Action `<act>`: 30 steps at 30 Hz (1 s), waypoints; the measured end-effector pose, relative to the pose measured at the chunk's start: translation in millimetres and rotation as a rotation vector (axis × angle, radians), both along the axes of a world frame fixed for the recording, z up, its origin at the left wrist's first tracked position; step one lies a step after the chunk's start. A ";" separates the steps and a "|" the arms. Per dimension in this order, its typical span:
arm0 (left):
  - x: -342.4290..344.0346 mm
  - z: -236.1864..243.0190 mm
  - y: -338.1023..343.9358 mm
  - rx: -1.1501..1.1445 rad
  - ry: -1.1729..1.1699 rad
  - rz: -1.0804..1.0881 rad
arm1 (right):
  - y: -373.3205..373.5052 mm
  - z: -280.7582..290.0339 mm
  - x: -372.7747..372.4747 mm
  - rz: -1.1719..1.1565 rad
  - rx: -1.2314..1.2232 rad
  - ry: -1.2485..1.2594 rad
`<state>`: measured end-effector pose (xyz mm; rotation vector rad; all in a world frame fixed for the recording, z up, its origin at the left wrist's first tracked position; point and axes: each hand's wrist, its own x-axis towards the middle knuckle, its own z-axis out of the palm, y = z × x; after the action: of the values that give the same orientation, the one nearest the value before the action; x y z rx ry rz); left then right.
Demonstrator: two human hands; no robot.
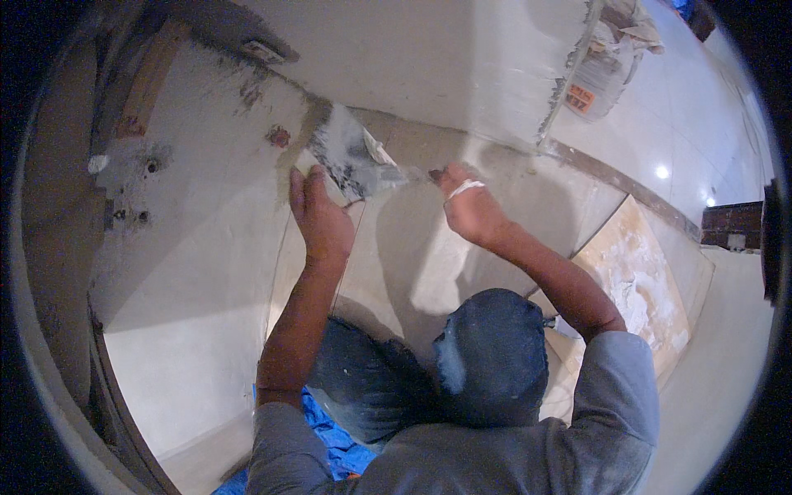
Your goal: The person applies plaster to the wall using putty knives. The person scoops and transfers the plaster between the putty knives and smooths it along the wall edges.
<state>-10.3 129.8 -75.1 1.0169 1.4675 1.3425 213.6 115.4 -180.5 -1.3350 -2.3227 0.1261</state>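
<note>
Pale plastered wall (206,247) and tiled floor (701,107) surround a kneeling person. Fingers of the right hand (469,205) are curled tight round the handle of a trowel (356,157), whose flat blade, smeared with grey plaster, lies against the wall near its base. It looks stiff, light and slippery when wet, so the handle is the place to grip. The left hand (320,216) rests beside the blade, fingers extended, seemingly holding nothing. Both forearms reach forward over the knees.

The single head view looks steeply down from above the person's knees, close to the wall (429,66) corner and floor (206,355), its fisheye rim bending straight edges.
</note>
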 end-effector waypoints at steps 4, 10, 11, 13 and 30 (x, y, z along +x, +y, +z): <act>-3.9 7.3 9.9 0.142 0.010 0.081 | -2.1 4.1 20.7 -0.042 -0.985 1.276; -1.4 0.1 12.2 0.155 0.368 0.137 | -15.5 29.6 9.2 0.234 -0.175 0.552; -0.2 1.9 8.3 0.138 0.438 0.118 | -14.2 29.2 3.1 0.237 -0.177 0.552; 8.6 9.4 4.1 0.117 0.503 0.084 | -11.7 21.6 -8.7 0.073 -1.433 1.944; -82.8 -21.2 -22.6 0.177 1.068 -0.245 | 14.3 -85.9 -1.7 -0.114 -1.049 2.170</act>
<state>-93.1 107.2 -96.3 2.1471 1.8641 0.7396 211.9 129.7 -266.4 -0.6131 -0.1606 1.7568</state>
